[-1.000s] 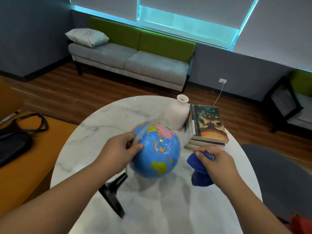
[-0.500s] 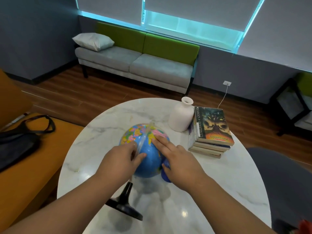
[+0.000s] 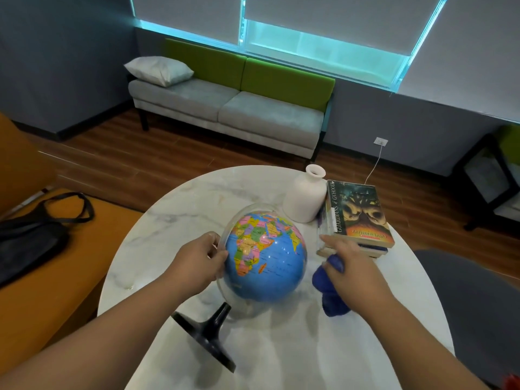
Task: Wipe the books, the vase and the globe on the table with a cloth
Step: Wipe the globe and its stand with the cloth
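A blue globe point(image 3: 267, 257) with a clear arc and a black stand point(image 3: 206, 333) is tilted above the round marble table point(image 3: 197, 201). My left hand point(image 3: 201, 261) grips the clear arc on the globe's left side. My right hand point(image 3: 349, 266) holds a bunched blue cloth point(image 3: 329, 291) just right of the globe, apart from its surface. A white vase point(image 3: 305, 198) stands at the table's far side. Beside it on the right lies a stack of books point(image 3: 357, 215), its near left corner partly behind my right hand.
An orange seat point(image 3: 42, 291) with a black bag point(image 3: 31, 237) sits left of the table. A dark grey chair point(image 3: 478, 305) is at the right. Across the wooden floor stand a grey and green sofa point(image 3: 230, 105) with a white pillow point(image 3: 159, 70), and a black side table point(image 3: 492, 175).
My right hand with the cloth has come off the globe's front and moved to its right. The globe has turned, now showing Africa, and its stand has swung a little.
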